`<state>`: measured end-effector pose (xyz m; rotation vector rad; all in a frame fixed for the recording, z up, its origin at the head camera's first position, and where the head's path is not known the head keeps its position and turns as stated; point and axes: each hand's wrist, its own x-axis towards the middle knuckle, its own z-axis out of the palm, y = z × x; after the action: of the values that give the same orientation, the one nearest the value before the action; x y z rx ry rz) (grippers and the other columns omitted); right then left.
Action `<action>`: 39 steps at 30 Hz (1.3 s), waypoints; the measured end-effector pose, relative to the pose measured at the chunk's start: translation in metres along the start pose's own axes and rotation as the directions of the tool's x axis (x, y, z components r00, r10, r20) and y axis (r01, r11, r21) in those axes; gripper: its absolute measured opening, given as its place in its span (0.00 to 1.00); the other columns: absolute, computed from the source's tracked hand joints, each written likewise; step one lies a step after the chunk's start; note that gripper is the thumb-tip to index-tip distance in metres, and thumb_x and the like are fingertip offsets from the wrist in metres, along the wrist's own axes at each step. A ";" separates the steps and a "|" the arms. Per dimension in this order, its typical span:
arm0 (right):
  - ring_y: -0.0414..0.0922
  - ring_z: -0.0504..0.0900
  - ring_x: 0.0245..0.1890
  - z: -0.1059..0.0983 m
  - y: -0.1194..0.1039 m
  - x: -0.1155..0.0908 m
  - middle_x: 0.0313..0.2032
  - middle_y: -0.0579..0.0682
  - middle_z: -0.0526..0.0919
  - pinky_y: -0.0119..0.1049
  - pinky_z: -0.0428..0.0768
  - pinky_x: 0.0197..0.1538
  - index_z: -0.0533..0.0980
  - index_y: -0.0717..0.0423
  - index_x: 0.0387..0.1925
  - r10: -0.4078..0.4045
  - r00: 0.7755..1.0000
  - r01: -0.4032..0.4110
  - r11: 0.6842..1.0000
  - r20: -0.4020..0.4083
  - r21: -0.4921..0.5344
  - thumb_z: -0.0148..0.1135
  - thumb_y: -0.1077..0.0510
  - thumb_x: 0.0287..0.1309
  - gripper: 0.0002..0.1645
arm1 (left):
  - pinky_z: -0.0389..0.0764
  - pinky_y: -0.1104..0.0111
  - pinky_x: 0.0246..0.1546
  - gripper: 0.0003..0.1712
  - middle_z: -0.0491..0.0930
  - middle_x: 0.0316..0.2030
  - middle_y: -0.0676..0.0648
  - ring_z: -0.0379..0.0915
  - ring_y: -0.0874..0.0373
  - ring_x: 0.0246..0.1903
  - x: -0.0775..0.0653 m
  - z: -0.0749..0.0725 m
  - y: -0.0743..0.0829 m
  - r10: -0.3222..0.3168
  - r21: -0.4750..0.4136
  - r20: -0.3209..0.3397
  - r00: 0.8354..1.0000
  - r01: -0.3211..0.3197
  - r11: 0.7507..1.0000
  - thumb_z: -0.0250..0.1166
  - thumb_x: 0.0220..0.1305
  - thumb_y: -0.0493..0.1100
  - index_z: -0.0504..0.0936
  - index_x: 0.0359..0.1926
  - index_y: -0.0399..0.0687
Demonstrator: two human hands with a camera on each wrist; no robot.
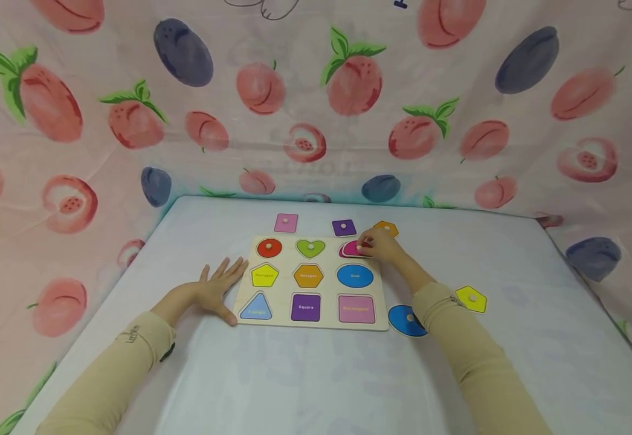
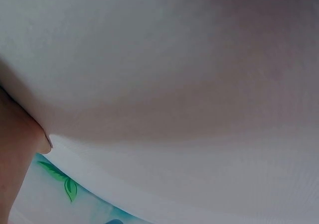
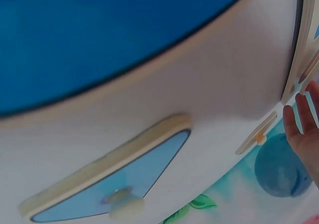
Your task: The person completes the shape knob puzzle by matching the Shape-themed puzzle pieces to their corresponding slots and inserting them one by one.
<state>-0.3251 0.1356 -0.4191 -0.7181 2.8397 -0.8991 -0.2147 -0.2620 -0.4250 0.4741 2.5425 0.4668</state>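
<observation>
A wooden shape puzzle board point(image 1: 283, 321) lies on the table. My left hand point(image 1: 215, 291) rests on the table with spread fingers, its fingertips and thumb at the board's left edge. My right hand point(image 1: 379, 244) pinches the knob of a magenta puzzle piece point(image 1: 351, 247), which overlaps the matching magenta slot at the board's top right, slightly offset from it. In the right wrist view the fingers point(image 3: 293, 122) appear at the right edge. The red circle piece point(image 1: 269, 248) and green heart piece point(image 1: 310, 248) sit in the board's top row.
Behind the board lie a pink rectangle point(image 1: 286, 222), a purple square point(image 1: 344, 228) and an orange hexagon point(image 1: 386, 227). A blue oval point(image 1: 403, 320) and yellow pentagon point(image 1: 472, 298) lie on the right. The right wrist view shows a light blue triangle point(image 3: 144, 176). Fruit-printed cloth point(image 1: 305, 90) hangs behind.
</observation>
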 end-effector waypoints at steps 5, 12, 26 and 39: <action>0.57 0.75 0.48 0.005 -0.001 0.005 0.44 0.62 0.80 0.50 0.76 0.57 0.79 0.62 0.36 0.066 0.998 -0.066 0.998 0.015 -0.015 0.62 0.59 0.59 0.08 | 0.19 0.35 0.62 0.79 0.26 0.73 0.36 0.15 0.36 0.71 0.001 0.001 -0.002 0.014 0.007 0.000 1.000 -0.014 1.000 0.76 0.33 0.65 0.31 0.73 0.43; 0.55 0.74 0.45 0.009 -0.004 0.008 0.41 0.61 0.80 0.47 0.77 0.54 0.79 0.63 0.36 0.064 0.997 -0.063 0.997 0.030 -0.036 0.62 0.59 0.59 0.10 | 0.19 0.34 0.62 0.78 0.27 0.73 0.36 0.15 0.35 0.71 0.001 0.002 -0.002 -0.002 0.013 0.000 1.000 0.002 1.000 0.77 0.34 0.63 0.32 0.73 0.43; 0.55 0.74 0.44 0.011 -0.020 0.008 0.41 0.62 0.79 0.46 0.77 0.54 0.80 0.64 0.34 0.138 0.990 -0.138 0.989 0.005 -0.058 0.62 0.61 0.58 0.07 | 0.18 0.36 0.62 0.79 0.26 0.74 0.37 0.15 0.37 0.71 0.003 0.002 -0.005 0.000 0.010 -0.004 1.000 0.000 1.000 0.76 0.34 0.64 0.32 0.73 0.44; 0.55 0.74 0.46 0.007 -0.027 0.001 0.42 0.62 0.79 0.46 0.78 0.54 0.78 0.63 0.38 0.127 0.991 -0.122 0.987 0.044 -0.103 0.62 0.63 0.58 0.07 | 0.19 0.35 0.62 0.79 0.27 0.74 0.37 0.15 0.36 0.71 0.005 0.003 -0.004 -0.010 0.032 -0.006 1.000 0.011 0.999 0.76 0.34 0.64 0.32 0.73 0.44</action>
<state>-0.3138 0.1126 -0.4096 -0.5565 2.8645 -0.7150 -0.2175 -0.2627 -0.4313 0.4716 2.5606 0.4249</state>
